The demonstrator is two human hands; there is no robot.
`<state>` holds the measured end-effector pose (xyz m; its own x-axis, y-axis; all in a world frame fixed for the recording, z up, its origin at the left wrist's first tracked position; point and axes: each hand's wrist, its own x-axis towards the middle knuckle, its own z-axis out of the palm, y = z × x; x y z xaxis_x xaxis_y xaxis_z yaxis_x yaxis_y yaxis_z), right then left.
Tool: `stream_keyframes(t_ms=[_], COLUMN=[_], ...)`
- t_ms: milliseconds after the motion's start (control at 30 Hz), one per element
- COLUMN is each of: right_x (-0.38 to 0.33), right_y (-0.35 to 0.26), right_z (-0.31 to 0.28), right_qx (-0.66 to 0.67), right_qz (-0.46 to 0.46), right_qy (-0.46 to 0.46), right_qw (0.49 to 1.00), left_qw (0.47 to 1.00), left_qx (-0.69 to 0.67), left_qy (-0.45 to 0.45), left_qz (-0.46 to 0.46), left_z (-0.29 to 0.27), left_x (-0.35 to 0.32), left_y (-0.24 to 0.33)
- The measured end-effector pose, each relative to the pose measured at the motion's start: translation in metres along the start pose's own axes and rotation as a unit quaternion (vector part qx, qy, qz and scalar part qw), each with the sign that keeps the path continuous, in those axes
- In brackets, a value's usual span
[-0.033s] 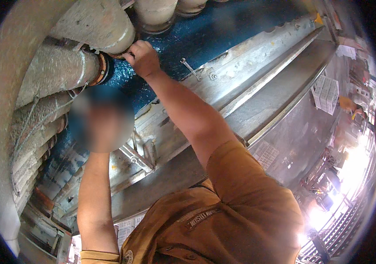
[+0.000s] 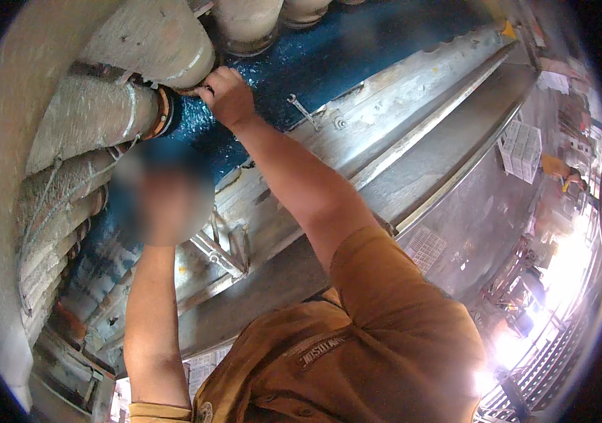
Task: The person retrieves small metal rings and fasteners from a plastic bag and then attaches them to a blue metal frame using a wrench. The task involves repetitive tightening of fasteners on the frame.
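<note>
Both forearms reach up from the lower edge, bare below the sleeves of a brown shirt (image 2: 378,338), twd a blue surface (image 2: 378,39) bordered on its L by rough grey tapered bodies. R hand (image 2: 230,97): fingers curled narrow, thumb turned twd the lower R rim of the upper grey body (image 2: 149,39), which lies in the upper L of the view; hand is at this rim, touching or v. close. A small dark patch shows nr the thumb; cannot tell if the fingers grip it, the rim or nothing. L hand (image 2: 165,199): within a blurred disc, below the R hand & in front of the blue surface; finger posn & contents cannot be told. The second grey body (image 2: 89,120), just below the upper one, ends in an orange-brown ring (image 2: 162,113) w/ a dark edge, betw. the two hands' levels. Thin cords (image 2: 56,189) run along the lower bodies. R of the R hand, a wrench (image 2: 304,111) lies slantwise at the edge of the blue surface, one end on a pale metal beam (image 2: 403,90), nr a bolt (image 2: 340,123). Far R, well apart: a white crate (image 2: 521,151) on a grey floor (image 2: 467,211).
</note>
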<state>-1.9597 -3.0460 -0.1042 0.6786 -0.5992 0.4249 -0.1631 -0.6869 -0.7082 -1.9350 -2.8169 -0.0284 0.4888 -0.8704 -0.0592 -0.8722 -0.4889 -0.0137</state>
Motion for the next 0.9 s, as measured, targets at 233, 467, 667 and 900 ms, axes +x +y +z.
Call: stream_keyframes(t_ms=[233, 467, 667, 900], right_x=[0.014, -0.003, -0.013, -0.062], right_y=[0.011, -0.006, -0.015, 0.095], right_z=[-0.02, 0.004, 0.005, -0.103], right_qx=[-0.039, -0.047, 0.006, -0.174], right_qz=[-0.17, -0.017, 0.135, 0.174], right_qy=[-0.053, 0.029, 0.011, -0.09], right_qw=[0.983, 0.998, 0.991, 0.965], left_qw=[0.998, 0.992, 0.996, 0.998], left_qx=[-0.04, -0.09, -0.046, -0.006], left_qy=[0.039, 0.049, 0.071, 0.056], left_qz=[-0.031, -0.07, -0.041, -0.009], left_z=[-0.025, -0.024, -0.02, -0.019], left_x=[0.005, 0.007, 0.005, 0.004], left_y=[0.01, 0.006, 0.007, 0.005])
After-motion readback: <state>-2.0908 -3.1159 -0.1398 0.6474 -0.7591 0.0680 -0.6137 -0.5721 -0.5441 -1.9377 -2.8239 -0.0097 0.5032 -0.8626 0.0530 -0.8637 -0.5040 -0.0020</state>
